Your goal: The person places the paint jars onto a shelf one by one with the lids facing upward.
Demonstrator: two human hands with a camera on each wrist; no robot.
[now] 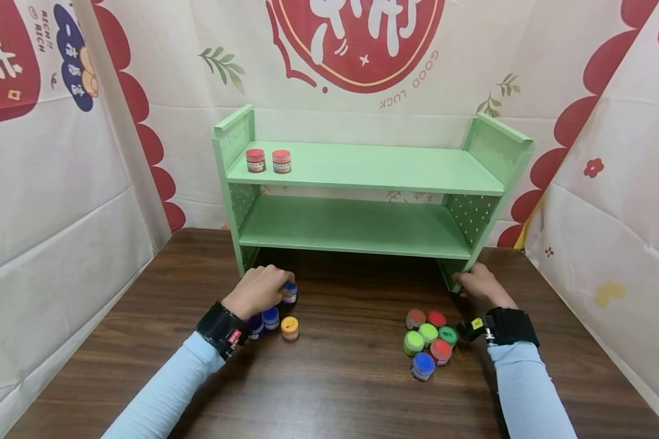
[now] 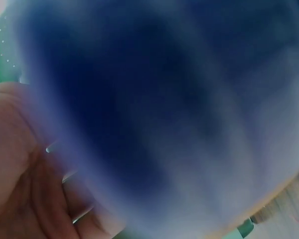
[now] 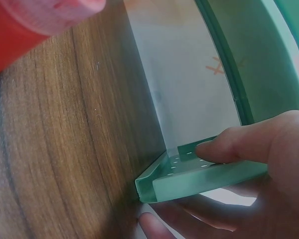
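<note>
My left hand (image 1: 262,288) is low in front of the shelf's left leg, its thumb and fingers around a small blue paint jar (image 1: 290,294). Two more blue jars (image 1: 271,318) stand under that wrist, beside a yellow-lidded jar (image 1: 290,328). In the left wrist view a blurred blue jar (image 2: 139,114) fills most of the picture and hides the fingertips; the palm shows at the left. At the other end, my right hand (image 1: 480,285) grips the foot of the light green shelf's side panel (image 3: 209,179), thumb on the inner face, fingers around the outside.
Several paint jars (image 1: 428,332) with red, green, brown and blue lids cluster left of the right wrist. Two red jars (image 1: 282,161) stand on the top board's left end. Printed cloth (image 1: 362,122) hangs behind the shelf and along both sides of the dark wooden table (image 1: 335,390).
</note>
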